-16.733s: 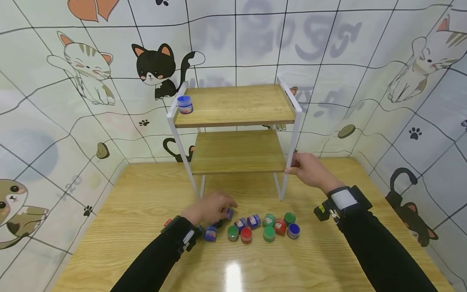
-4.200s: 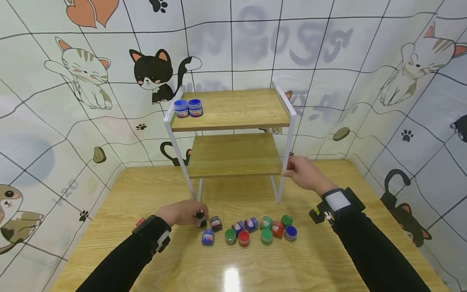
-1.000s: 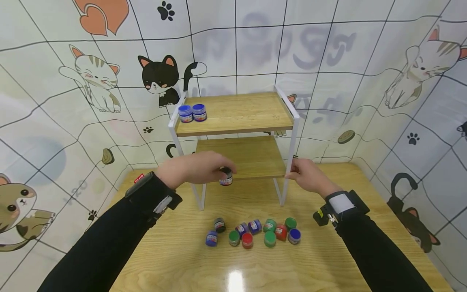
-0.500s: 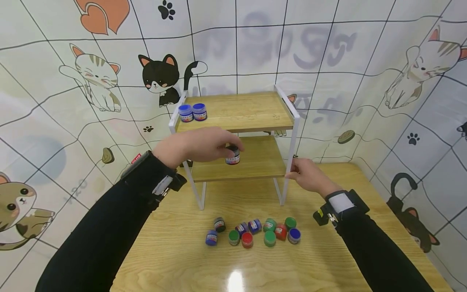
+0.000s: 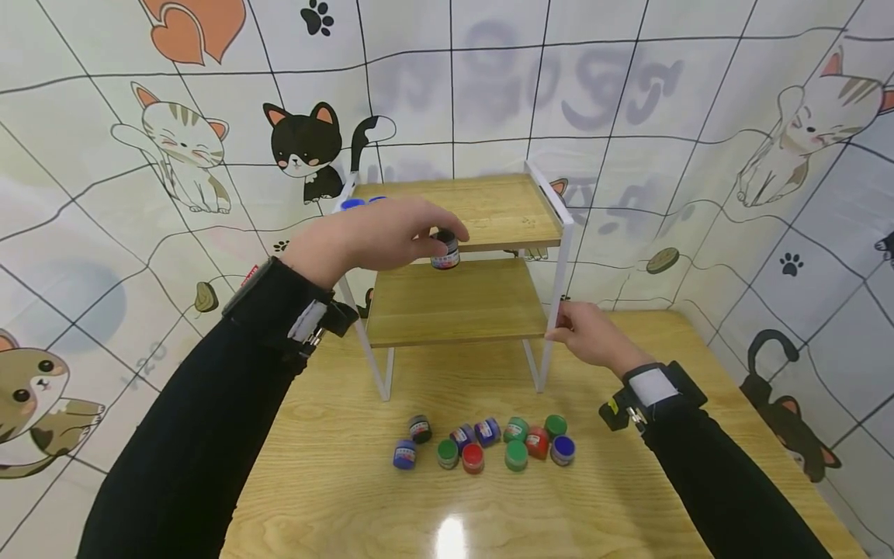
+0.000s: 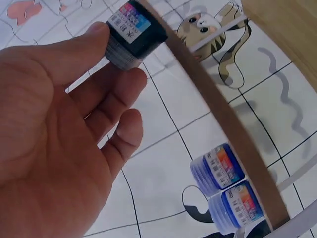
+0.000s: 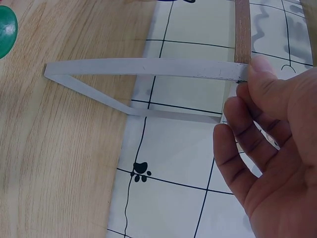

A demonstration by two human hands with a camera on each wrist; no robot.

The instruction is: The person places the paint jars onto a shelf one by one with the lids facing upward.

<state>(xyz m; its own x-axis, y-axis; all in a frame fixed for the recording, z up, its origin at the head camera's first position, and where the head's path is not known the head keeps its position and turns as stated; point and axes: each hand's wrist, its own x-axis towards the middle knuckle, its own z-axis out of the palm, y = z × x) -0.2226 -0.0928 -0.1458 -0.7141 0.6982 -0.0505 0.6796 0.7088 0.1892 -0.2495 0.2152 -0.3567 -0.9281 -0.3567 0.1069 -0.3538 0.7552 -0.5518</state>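
Note:
My left hand (image 5: 380,237) pinches a small dark-lidded paint jar (image 5: 445,255) between thumb and fingers, in front of the upper board's (image 5: 489,203) front edge. In the left wrist view the held jar (image 6: 134,29) has a colourful label and dark contents; the other fingers curl loosely below it. Two blue paint jars (image 6: 218,169) stand side by side at the upper board's left end, mostly hidden behind my hand in the head view. My right hand (image 5: 594,334) pinches the white frame (image 7: 143,68) of the two-tier shelf at the lower board's (image 5: 457,303) right front corner.
On the wooden table (image 5: 349,505) before the shelf lie several paint jars: a black one (image 5: 420,428), a blue one (image 5: 404,455), red ones (image 5: 472,458) and green ones (image 5: 516,456). Some are tipped over. A cat-patterned sheet (image 5: 489,93) rises behind and at both sides.
A second blue jar has joined the first on the upper board. My left hand has picked a dark jar off the table and raised it to the upper board's edge. The right hand keeps its grip.

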